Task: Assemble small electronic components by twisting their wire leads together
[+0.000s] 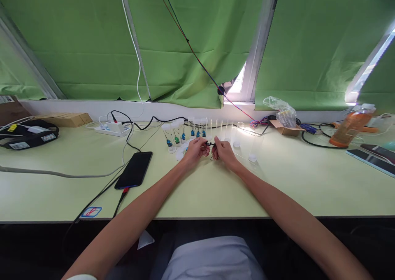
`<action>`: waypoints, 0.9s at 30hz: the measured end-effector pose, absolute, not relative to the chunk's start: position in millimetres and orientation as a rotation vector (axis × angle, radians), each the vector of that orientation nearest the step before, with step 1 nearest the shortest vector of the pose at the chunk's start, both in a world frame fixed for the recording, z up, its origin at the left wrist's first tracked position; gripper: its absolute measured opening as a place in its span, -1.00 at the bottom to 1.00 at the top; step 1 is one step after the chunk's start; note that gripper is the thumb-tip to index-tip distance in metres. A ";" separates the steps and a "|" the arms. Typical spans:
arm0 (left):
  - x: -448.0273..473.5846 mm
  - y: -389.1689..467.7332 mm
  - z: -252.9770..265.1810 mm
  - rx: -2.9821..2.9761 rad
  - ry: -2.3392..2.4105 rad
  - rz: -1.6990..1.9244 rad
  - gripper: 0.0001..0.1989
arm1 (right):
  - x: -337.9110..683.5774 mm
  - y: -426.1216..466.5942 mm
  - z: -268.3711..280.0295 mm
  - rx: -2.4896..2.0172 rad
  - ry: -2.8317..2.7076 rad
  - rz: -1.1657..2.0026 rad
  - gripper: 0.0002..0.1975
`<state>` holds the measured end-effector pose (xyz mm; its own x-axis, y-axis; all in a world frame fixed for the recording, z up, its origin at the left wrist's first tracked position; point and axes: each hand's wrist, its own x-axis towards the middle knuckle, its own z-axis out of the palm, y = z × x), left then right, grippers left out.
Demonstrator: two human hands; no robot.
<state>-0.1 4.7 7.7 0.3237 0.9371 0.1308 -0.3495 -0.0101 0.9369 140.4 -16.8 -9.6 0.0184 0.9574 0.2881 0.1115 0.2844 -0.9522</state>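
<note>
My left hand (196, 150) and my right hand (224, 151) meet over the middle of the table, fingers pinched together. Between them is a small black part (210, 144), gripped from both sides; its exact kind is too small to tell. Just beyond my left hand stand several clear tubes with white caps, holding small blue pieces (183, 137) and a green piece (177, 139) on dark stems. Beyond my right hand, clear tubes with white caps (252, 158) stand with nothing coloured visible inside. A tiny dark bit (211, 159) lies below my fingers.
At left lies a black phone (133, 170) plugged into a cable, near a white power strip (114, 127). At right are a cardboard box (286, 129) with a plastic bag, an orange drink bottle (352, 125) and another phone (372, 163). Cables run along the back edge.
</note>
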 end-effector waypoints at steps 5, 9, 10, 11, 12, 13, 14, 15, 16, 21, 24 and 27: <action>-0.9 9.2 6.9 1.089 0.680 1.199 -0.82 | 139.9 -13.7 -9.8 -0.992 -1.350 0.910 -0.43; -0.8 10.6 8.1 1.048 0.689 1.229 -0.83 | 139.5 -11.7 -9.4 -0.936 -1.350 0.873 -0.56; -0.7 10.6 8.4 1.042 0.693 1.230 -0.84 | 139.4 -11.4 -9.7 -0.929 -1.357 0.870 -0.57; -0.7 10.4 8.5 1.040 0.696 1.229 -0.84 | 139.3 -11.2 -10.2 -0.923 -1.363 0.867 -0.58; -0.7 10.2 8.5 1.041 0.698 1.228 -0.84 | 139.3 -11.1 -10.6 -0.920 -1.369 0.866 -0.58; -0.9 10.0 8.4 1.045 0.696 1.225 -0.84 | 139.3 -11.2 -10.8 -0.918 -1.375 0.864 -0.59; -1.1 9.8 8.2 1.052 0.694 1.222 -0.83 | 139.4 -11.5 -10.9 -0.919 -1.382 0.859 -0.60; -1.3 9.6 8.0 1.061 0.689 1.218 -0.83 | 139.5 -11.8 -10.8 -0.922 -1.391 0.854 -0.60; -1.5 9.3 7.7 1.072 0.682 1.214 -0.82 | 139.8 -12.3 -10.5 -0.926 -1.402 0.847 -0.60; -0.9 6.9 7.9 1.116 0.673 1.185 -0.81 | 141.6 -13.1 -10.1 -0.978 -1.437 0.832 -0.53; 0.0 5.5 8.3 1.132 0.672 1.175 -0.81 | 142.0 -12.6 -11.3 -1.009 -1.432 0.856 -0.46; 0.1 5.6 7.3 1.140 0.676 1.163 -0.82 | 141.8 -13.2 -11.4 -1.046 -1.419 0.890 -0.38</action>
